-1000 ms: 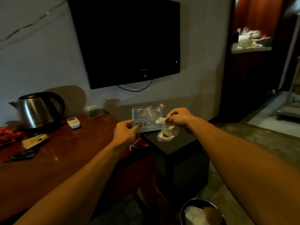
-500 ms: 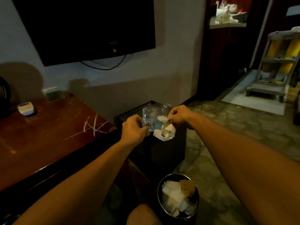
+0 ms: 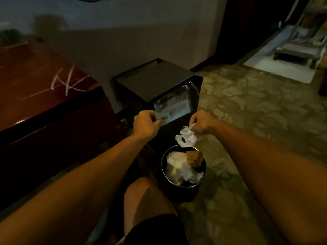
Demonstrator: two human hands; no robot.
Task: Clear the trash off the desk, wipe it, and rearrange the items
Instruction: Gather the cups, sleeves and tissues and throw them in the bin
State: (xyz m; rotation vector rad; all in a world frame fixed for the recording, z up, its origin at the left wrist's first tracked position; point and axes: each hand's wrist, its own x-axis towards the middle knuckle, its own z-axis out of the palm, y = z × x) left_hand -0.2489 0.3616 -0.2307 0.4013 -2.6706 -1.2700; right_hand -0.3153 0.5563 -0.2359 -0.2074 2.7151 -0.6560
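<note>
- Above the round black bin (image 3: 184, 187) on the floor, both hands are held out in front of the person, over the gap between the desk and a black box.
- Left hand (image 3: 146, 124): its fingers (image 3: 155, 121) are curled and pinch the lower left corner of a clear plastic bag (image 3: 172, 107), which stands up from the hand in front of the black box (image 3: 152, 80).
- Right hand (image 3: 200, 122): its fingers (image 3: 195, 127) are clenched round the top of a crumpled white paper (image 3: 186, 137), which hangs down from the hand just over the far rim of the bin.
- The bag and the paper are apart, one in each hand, with the bag higher and further left.
- Inside the bin lie more crumpled white paper (image 3: 180, 165) and a small brown carton (image 3: 193, 158) leaning at the far right side.
- The reddish-brown desk (image 3: 35, 96) fills the left of the view; pale scratch marks (image 3: 65, 82) cross its top near the right end, and its far left corner is blurred.
- The black box stands on the floor between the desk and the patterned stone floor (image 3: 247, 106), against the pale wall.
- The person's bare knee (image 3: 141, 195) shows just left of the bin.
- A metal cart (image 3: 299, 48) stands far off at the upper right.
</note>
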